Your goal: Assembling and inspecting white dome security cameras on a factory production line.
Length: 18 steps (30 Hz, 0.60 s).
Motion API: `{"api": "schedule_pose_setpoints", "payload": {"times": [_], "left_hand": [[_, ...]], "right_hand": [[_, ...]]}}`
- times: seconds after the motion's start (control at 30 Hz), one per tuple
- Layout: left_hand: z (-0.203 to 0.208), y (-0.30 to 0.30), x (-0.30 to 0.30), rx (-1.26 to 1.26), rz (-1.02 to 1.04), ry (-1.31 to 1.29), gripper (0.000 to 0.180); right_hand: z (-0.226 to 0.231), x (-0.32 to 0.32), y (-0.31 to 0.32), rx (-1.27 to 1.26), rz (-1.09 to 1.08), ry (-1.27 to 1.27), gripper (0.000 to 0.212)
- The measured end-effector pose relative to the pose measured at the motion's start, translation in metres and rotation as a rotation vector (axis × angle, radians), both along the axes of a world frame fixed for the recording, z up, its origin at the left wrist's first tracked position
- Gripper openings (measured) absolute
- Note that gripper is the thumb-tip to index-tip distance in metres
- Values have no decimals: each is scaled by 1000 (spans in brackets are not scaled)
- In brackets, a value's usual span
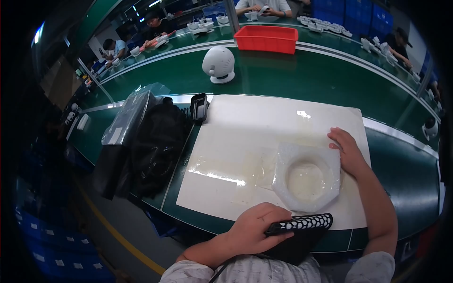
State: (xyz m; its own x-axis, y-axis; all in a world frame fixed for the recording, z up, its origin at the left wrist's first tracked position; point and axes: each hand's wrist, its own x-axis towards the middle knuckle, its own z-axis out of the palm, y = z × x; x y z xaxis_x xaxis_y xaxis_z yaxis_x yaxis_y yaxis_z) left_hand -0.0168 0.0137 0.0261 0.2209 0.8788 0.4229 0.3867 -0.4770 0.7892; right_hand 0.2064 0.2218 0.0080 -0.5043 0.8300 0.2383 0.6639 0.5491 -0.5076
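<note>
My left hand (260, 228) is closed around a flat black object (302, 228) with a white honeycomb-patterned edge, held at the near edge of the work surface; what kind of thing it is does not show. On the white board (226, 137) lies a white foam piece (309, 203) with a large round opening and angled corners, partly wrapped in clear film. Just right of the foam, my right hand (348, 152) rests with its fingers extended and apart, holding nothing. Whether it touches the foam's side is unclear.
To the left lie a black bag (158, 141) and a plastic-wrapped package (127, 118). A small black tray (199, 108) sits by the board's far left corner. Beyond stand a round white device (219, 65) and a red bin (266, 39). Several people work at the far benches.
</note>
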Motion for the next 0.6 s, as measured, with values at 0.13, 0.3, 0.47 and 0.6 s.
{"api": "schedule_pose_setpoints", "payload": {"times": [0.13,0.3,0.47,0.6], "left_hand": [[0,0,0,5,-3,-3,31],[0,0,0,4,-5,-7,31],[1,0,-1,2,-9,-2,32],[1,0,-1,-1,-7,-2,32]], "right_hand": [[0,0,0,5,1,2,24],[1,-1,-1,10,-4,-8,24],[1,-1,0,16,11,0,24],[2,0,-1,24,12,-1,24]]}}
